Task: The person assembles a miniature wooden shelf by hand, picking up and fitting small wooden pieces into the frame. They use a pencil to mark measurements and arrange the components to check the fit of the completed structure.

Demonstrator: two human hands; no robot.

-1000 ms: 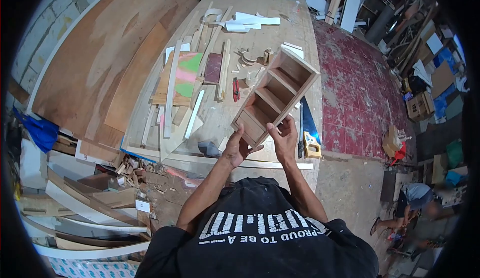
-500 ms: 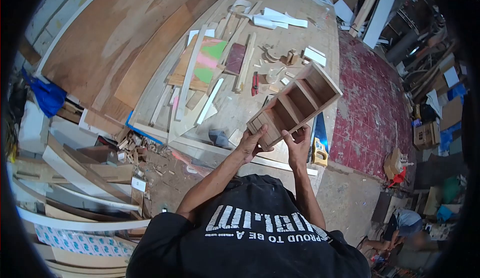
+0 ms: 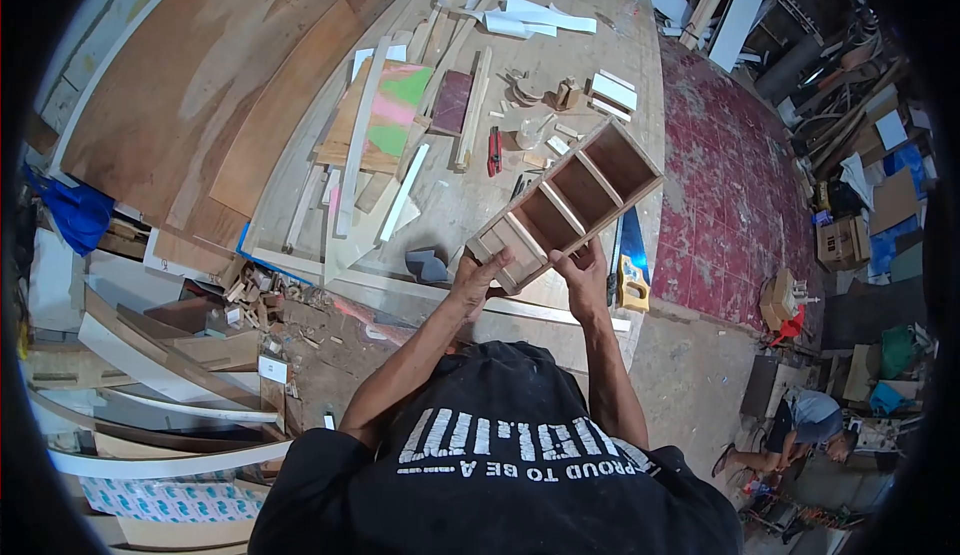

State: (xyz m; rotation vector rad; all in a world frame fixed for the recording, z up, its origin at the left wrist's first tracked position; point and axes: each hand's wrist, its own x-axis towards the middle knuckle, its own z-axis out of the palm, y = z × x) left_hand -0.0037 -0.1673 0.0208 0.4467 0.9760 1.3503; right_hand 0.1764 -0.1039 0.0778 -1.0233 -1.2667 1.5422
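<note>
A small wooden box with several open compartments (image 3: 582,193) is held up over the near part of the workbench, tilted with its far end toward the upper right. My left hand (image 3: 478,280) grips its near left end, thumb on the panelled face there. On the lower right side, my right hand (image 3: 582,277) has its thumb against the edge, other fingers partly hidden behind. Just beyond the box lie a red utility knife (image 3: 494,151) and a clear round container (image 3: 530,134). A handsaw with a yellow handle (image 3: 633,285) rests right of my right hand.
Wood strips (image 3: 402,193), a green-and-pink painted board (image 3: 398,110) and white strips (image 3: 540,17) lie on the workbench (image 3: 590,55). Large plywood sheets (image 3: 190,85) lean at left. Curved wooden pieces (image 3: 150,365) fill the lower left. Another person (image 3: 805,425) crouches at lower right.
The box has turned so its open compartments face me more directly. It sits slightly left in view, as does the whole scene. Both hands keep their hold.
</note>
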